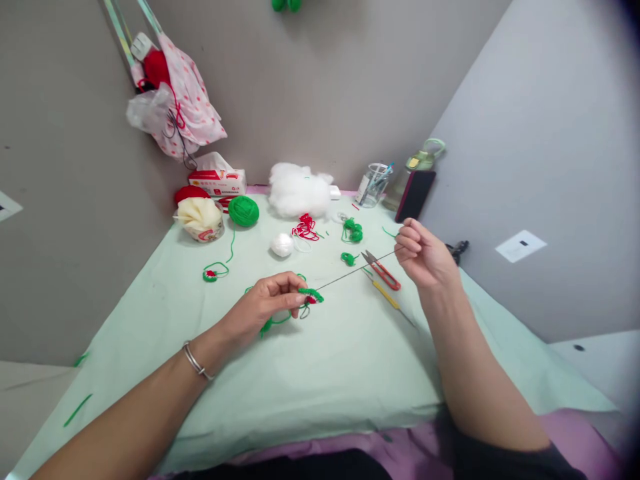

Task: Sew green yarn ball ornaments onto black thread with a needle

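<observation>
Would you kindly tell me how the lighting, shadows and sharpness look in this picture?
Head view: soft light, with the right wall brighter than the left wall; head view: faint shading on the tablecloth; head view: a dark, blurred band along the right edge; head view: the dark thread is legible, but the stitches of the green-and-red piece are too small to make out.

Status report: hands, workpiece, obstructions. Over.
Left grip: small green-and-red crocheted piece. Right grip: thin dark thread, taut. In view, thread crosses red-handled metal snips.
</observation>
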`<state>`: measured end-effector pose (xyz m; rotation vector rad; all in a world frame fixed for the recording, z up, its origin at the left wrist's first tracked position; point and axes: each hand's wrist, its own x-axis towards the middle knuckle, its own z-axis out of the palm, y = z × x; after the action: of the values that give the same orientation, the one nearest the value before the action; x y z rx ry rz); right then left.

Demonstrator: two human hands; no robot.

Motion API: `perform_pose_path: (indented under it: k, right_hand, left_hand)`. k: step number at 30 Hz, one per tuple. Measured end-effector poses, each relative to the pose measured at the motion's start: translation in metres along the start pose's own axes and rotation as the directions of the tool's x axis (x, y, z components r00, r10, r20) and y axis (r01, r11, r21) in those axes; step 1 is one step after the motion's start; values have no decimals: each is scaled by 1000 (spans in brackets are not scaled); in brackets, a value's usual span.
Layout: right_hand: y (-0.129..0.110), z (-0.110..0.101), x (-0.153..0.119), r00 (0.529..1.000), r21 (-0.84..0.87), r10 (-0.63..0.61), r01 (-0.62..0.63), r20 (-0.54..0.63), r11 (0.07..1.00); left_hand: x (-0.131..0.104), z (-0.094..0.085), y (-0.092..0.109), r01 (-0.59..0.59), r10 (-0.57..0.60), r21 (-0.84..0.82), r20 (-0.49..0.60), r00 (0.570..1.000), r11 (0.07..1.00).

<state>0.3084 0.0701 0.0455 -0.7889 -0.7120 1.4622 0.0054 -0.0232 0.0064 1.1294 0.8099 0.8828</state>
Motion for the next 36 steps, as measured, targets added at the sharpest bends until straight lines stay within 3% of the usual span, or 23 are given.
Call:
perform_pose_path:
  k: [2, 4, 6, 10, 12, 13, 14, 16, 17, 19, 21, 23, 25, 27, 28, 30, 33, 36]
  right_hand:
    - [-3, -16, 12, 975, -65, -124, 114, -183, 991]
    - [-4, -31, 23, 909, -119, -253, 226, -332, 967]
    - [-6, -42, 30, 840, -160, -357, 319, -409, 934]
    - [-8, -50, 33, 693, -335, -585, 481, -420, 810]
    - [-5, -45, 31, 622, -447, -704, 551, -343, 705]
    - [-2, -40, 28, 611, -492, -740, 570, -282, 658]
    - [3, -33, 25, 626, -530, -752, 575, -204, 623]
    - [14, -15, 12, 718, -589, -696, 556, -13, 586]
    - [21, -5, 2, 771, -619, -629, 541, 97, 569]
    - [35, 17, -20, 824, -675, -466, 545, 322, 497]
    - [48, 35, -43, 802, -705, -238, 596, 548, 384]
    - [58, 47, -61, 721, -680, -70, 678, 690, 280]
    - [65, 53, -71, 633, -622, -4, 761, 774, 186]
    - [70, 54, -73, 580, -574, -13, 809, 814, 126]
    - [71, 55, -72, 578, -570, -38, 812, 815, 125]
    - [72, 56, -69, 644, -619, -79, 757, 761, 207]
    - [72, 60, -67, 805, -722, -12, 538, 593, 434]
    - [71, 65, -68, 860, -743, 134, 334, 492, 580]
  left_hand:
    - [-1, 0, 4, 10, -10, -20, -9, 1000, 1000]
    - [-2, 0, 7, 13, -14, -34, -24, 1000, 999]
    - [-2, 0, 8, 17, -18, -35, -31, 999, 999]
    - [-3, -1, 9, 45, -45, -9, -38, 998, 999]
    - [-3, -2, 9, 54, -55, -14, -36, 998, 998]
    - [-3, -2, 8, 56, -57, -26, -34, 998, 998]
    - [-3, -2, 8, 58, -59, -44, -34, 998, 997]
    - [-2, -3, 7, 63, -66, -82, -30, 997, 995]
    - [-1, -3, 6, 68, -70, -99, -24, 997, 993]
    - [0, -4, 4, 76, -78, -114, -6, 997, 991]
    - [0, -4, 4, 78, -78, -110, 7, 997, 991]
    - [0, -3, 4, 78, -77, -99, 14, 997, 992]
    - [0, -2, 5, 83, -81, -80, 25, 996, 993]
    - [0, 0, 4, 85, -83, -58, 34, 996, 995]
    - [0, 1, 3, 75, -74, -49, 23, 997, 996]
    - [0, 2, 0, 44, -45, -31, -25, 999, 999]
    - [1, 2, -2, 24, -21, 36, -86, 996, 999]
    - [2, 1, -3, 41, -26, 119, -123, 992, 992]
